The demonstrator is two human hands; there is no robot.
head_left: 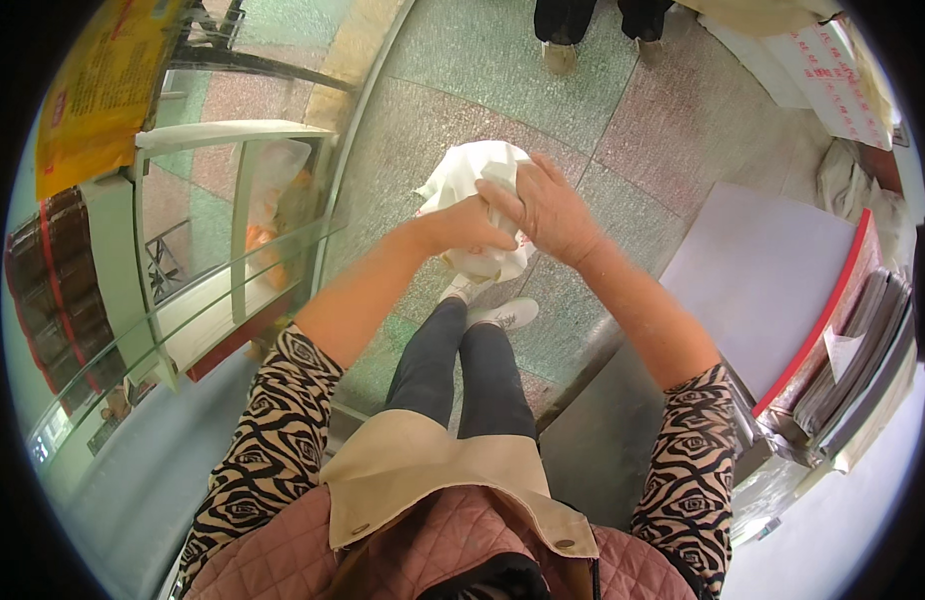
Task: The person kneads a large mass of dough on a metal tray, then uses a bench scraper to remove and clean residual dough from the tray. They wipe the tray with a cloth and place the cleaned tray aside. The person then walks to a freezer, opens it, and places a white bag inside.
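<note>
Out in front of my body I hold a white plastic bag (471, 165) with both hands, above the tiled floor. My left hand (470, 224) is closed on the bag from the left, its fingers pointing toward the right hand. My right hand (558, 212) grips the bag's gathered upper part from the right, fingers bent over it. The bag's lower part (488, 264) bulges below my hands, and faint reddish marks show on it. What lies inside the bag is hidden.
To the left is a glass-sided counter (223, 255) with shelves, and a yellow package (108, 95) above it. On the right stands a pale tabletop (763, 270) with a red edge. A stack of grey sheets (853, 350) sits beside it. Another person's shoes (559, 57) are ahead.
</note>
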